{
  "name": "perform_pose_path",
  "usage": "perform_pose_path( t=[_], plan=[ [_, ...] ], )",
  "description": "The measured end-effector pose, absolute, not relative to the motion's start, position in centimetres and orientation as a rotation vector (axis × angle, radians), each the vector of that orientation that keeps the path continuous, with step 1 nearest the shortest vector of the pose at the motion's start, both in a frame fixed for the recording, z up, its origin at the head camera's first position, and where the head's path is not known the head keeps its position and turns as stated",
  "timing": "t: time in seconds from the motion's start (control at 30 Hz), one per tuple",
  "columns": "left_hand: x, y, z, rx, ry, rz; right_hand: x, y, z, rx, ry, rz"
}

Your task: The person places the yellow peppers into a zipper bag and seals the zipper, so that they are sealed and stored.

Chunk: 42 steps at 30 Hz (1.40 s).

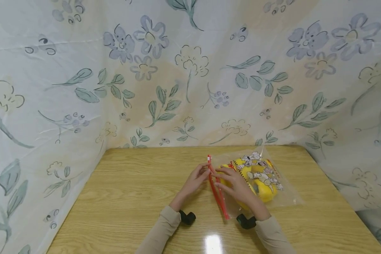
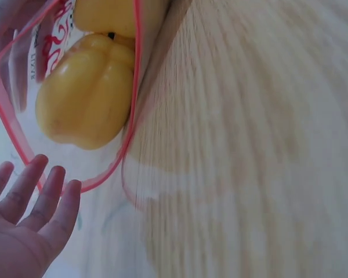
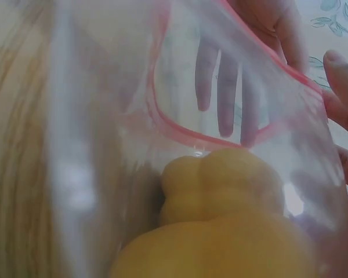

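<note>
A clear zip bag (image 1: 289,195) with red edging and printed cartoon figures lies on the table, its mouth gaping toward the left. Inside it are yellow bell peppers (image 2: 90,92), smooth and glossy. My right hand (image 1: 236,183) reaches over the mouth end and holds the bag by its red rim; some of its fingers show through the plastic. The left hand (image 1: 193,181) is at the mouth from the other side. In the left wrist view its fingers (image 2: 46,197) are spread and straight beside the lower rim, with nothing held.
The wood-grained table (image 1: 130,190) extends around the bag. A floral cloth (image 1: 190,106) hangs behind it and along both sides. Black wrist pieces (image 1: 187,218) sit below both cuffs. Light glares off the table's near edge.
</note>
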<state>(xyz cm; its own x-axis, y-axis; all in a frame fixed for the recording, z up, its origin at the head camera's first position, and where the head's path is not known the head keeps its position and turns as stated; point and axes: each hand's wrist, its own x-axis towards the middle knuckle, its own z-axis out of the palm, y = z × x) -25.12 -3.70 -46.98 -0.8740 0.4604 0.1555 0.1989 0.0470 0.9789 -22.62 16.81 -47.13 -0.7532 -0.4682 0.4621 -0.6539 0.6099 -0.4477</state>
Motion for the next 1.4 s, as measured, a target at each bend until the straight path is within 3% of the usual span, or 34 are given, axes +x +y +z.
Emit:
perform_pose_path(
  t=[0.33,0.6,1.03,1.4],
  plan=[
    [-25.6,-3.9,-47.0,0.722,2.371,1.798,-22.4,16.8,-47.5,0.974,-2.484,0.814],
    [-28.0,-3.8,-50.1,0.715,2.483,1.737,-21.6,17.0,-47.8,1.036,-2.434,0.715],
    [-27.0,-3.5,-46.7,0.692,2.445,1.747,-20.3,17.2,-47.9,1.082,-2.465,0.634],
    [-27.9,-3.1,-47.0,0.746,2.428,1.797,-19.1,17.5,-48.4,1.153,-2.438,0.629]
  ],
)
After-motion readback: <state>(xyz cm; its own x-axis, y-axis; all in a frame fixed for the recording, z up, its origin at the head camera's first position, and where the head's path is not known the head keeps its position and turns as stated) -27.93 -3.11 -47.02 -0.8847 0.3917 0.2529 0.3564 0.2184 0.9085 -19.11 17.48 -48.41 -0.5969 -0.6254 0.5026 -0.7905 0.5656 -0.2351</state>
